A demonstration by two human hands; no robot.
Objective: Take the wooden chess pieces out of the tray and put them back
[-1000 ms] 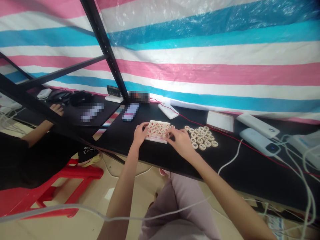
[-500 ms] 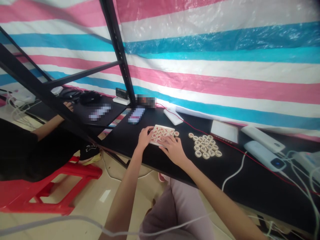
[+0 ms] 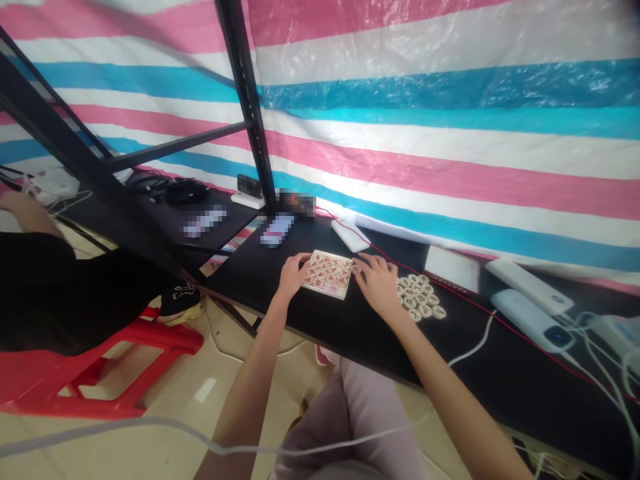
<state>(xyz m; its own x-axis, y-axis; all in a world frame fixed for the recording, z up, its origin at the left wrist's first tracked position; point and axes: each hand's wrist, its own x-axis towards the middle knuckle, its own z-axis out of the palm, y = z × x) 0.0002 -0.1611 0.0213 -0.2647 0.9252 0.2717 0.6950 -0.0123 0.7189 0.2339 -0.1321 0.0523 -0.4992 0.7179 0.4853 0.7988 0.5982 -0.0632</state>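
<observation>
A shallow white box lies on the black table, filled with rows of round Chinese chess pieces marked in red. At its left edge my left hand grips the side, thumb over the rim. Just off the box's right edge, my right hand has its thumb and index finger around a single chess piece, mostly hidden by the fingers. Farther right, a cluster of loose pieces with dark characters lies flat on the table, partly covered by my right hand.
Behind the box lie a phone and a white power bank. A red cable crosses toward a white flat box, two pale devices and tangled cables at right. A black metal post and another person are at left.
My right hand has moved from on top of the box to the right, onto the single piece beside it. My left hand stays at the box. The other person's hand has drawn back left.
</observation>
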